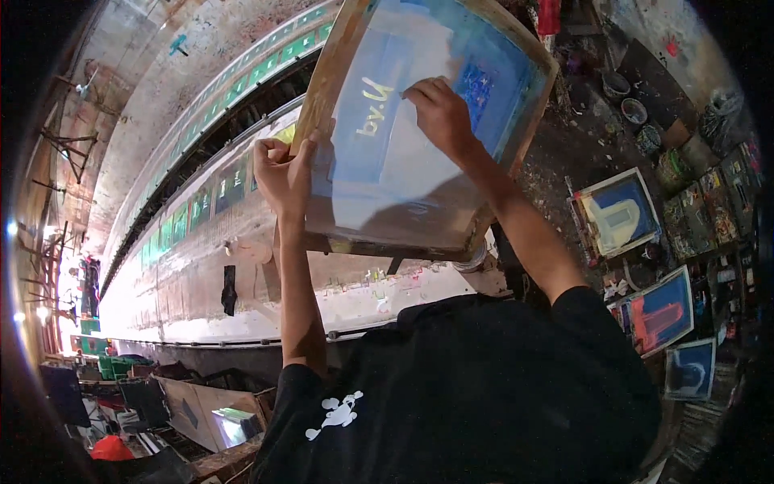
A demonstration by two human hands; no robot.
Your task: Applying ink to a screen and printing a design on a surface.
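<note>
A wooden-framed printing screen [322,85] is tilted up before me, with blue and whitish mesh and pale yellow lettering in it. My left hand [282,179] is closed on its left side, thumb toward the mesh. My right hand [443,117] is held over the mesh, just right of the lettering. Its fingers are pinched together, and a small dark bit shows at their tips; what it is I cannot make out. The forearm of my right arm crosses in front of the screen's lower right side.
A long pale printing table [266,270] with rows of green panels runs away to the left. A dark strip [229,290] lies on it. More framed screens, one blue and cream [619,211] and one blue and red [659,310], stand at right, near several paint tubs [634,110].
</note>
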